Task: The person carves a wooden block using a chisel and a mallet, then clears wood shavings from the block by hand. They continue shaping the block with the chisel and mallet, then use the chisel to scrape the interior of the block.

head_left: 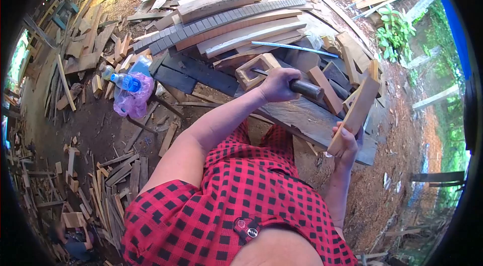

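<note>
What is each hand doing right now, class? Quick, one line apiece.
Left hand: closed around a tool with a dark handle.
Right hand: closed around the lower end of a wooden piece.

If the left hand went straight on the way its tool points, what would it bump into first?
The left hand would probably meet the wooden block with the opening; depth is unclear.

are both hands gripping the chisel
No, only the left hand grips the chisel, while the right hand holds a long piece of wood.
</note>
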The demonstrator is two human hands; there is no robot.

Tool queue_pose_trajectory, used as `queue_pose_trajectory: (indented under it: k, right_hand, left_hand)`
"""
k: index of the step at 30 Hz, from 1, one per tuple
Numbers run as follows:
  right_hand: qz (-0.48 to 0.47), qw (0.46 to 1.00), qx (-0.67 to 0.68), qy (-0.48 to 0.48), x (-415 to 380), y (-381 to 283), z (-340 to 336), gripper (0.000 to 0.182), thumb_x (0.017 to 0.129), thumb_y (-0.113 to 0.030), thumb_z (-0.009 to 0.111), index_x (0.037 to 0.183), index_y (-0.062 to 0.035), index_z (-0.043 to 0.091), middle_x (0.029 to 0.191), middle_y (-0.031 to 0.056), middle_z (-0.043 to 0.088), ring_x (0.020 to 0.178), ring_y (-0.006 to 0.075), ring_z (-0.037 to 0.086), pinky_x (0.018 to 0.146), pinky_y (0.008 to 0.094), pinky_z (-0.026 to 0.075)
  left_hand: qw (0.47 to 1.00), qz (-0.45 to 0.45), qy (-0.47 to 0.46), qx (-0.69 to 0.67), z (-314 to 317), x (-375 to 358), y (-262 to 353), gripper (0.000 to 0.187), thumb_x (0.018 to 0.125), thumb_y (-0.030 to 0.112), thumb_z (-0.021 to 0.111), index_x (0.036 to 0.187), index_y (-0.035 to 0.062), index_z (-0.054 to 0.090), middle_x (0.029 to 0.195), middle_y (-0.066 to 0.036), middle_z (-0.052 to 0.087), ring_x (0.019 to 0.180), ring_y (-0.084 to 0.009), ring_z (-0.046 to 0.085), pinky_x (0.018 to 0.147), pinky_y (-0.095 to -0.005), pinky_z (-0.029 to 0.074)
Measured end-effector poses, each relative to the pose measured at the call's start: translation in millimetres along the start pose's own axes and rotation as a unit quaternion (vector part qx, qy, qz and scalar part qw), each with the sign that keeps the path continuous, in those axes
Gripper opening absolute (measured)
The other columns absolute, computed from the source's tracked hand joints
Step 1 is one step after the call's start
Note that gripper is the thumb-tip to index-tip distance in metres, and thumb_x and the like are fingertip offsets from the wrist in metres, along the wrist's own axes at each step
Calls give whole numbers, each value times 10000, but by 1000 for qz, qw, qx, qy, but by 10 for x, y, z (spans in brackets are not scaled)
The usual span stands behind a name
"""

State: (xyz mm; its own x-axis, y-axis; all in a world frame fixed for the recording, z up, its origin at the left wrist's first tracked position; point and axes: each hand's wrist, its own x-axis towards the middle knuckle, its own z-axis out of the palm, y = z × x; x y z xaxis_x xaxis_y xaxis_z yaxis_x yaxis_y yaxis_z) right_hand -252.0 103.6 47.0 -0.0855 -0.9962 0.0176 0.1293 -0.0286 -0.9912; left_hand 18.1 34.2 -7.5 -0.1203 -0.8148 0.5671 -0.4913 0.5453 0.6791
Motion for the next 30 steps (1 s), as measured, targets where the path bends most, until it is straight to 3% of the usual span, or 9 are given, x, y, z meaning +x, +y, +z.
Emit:
queue_pose_trajectory:
  k: [1, 4, 5, 6, 11, 15, 17, 30]
  right_hand:
    - [12, 1000, 20, 6, -13, 44, -44, 485, 731, -176, 696, 1141, 16, 522, 936, 149, 628, 712, 194, 654, 627, 302, 556]
    - [-4, 1000, -15, 20, -53, 123, -179, 470, 726, -178, 696, 1123, 10, 526, 942, 140, 631, 708, 190, 655, 627, 300, 555]
    - [15, 999, -23, 33, -93, 36, -151, 516, 671, -163, 706, 1126, 4, 530, 921, 113, 626, 767, 178, 645, 706, 306, 529]
    - [15, 999, -25, 33, -110, 4, -154, 516, 671, -163, 706, 1126, 4, 530, 921, 113, 626, 767, 178, 645, 706, 306, 529]
    - [-50, 997, -59, 26, -98, 21, -250, 475, 707, -193, 706, 1103, 0, 530, 942, 123, 630, 762, 176, 654, 667, 297, 551]
    - [-51, 996, -70, 22, -87, 94, -251, 497, 687, -190, 715, 1107, 0, 530, 937, 116, 630, 759, 178, 655, 675, 300, 550]
    - [-4, 998, -56, 10, -104, 110, -243, 677, 631, -131, 726, 1252, 9, 494, 979, 112, 579, 817, 205, 624, 755, 307, 521]
    - [-37, 996, -81, 0, -138, 94, -235, 737, 596, -159, 747, 1269, -2, 492, 1107, 90, 524, 957, 192, 568, 796, 313, 512]
  left_hand:
    - [1000, -1, 3, 0, 0, -13, 12, 330, 554, 157, 789, 790, 71, 575, 715, -110, 581, 687, -279, 616, 617, -356, 480]
    - [998, 65, 13, -3, -35, -39, 140, 340, 570, 182, 806, 792, 71, 575, 734, -107, 585, 707, -299, 617, 617, -368, 485]
    - [996, 84, 1, 1, -5, -27, 143, 316, 574, 201, 790, 762, 80, 566, 729, -100, 588, 700, -312, 620, 610, -388, 494]
    - [995, 104, -9, 5, 18, -17, 147, 295, 577, 220, 773, 733, 90, 558, 725, -93, 592, 693, -326, 623, 604, -408, 502]
    - [996, 93, 4, -19, 51, -31, 85, 285, 572, 198, 758, 716, 94, 535, 715, -84, 584, 692, -318, 623, 592, -407, 496]
    - [996, 91, -1, 13, -12, -73, 58, 295, 568, 171, 762, 739, 86, 537, 721, -89, 570, 694, -319, 612, 592, -401, 486]
    - [995, 94, -6, 16, -35, -82, 38, 302, 577, 154, 770, 764, 77, 546, 728, -94, 561, 692, -320, 605, 592, -393, 480]
    - [995, 103, -9, 12, -2, -109, -18, 317, 585, 182, 786, 776, 96, 547, 725, -81, 561, 691, -310, 610, 595, -399, 476]
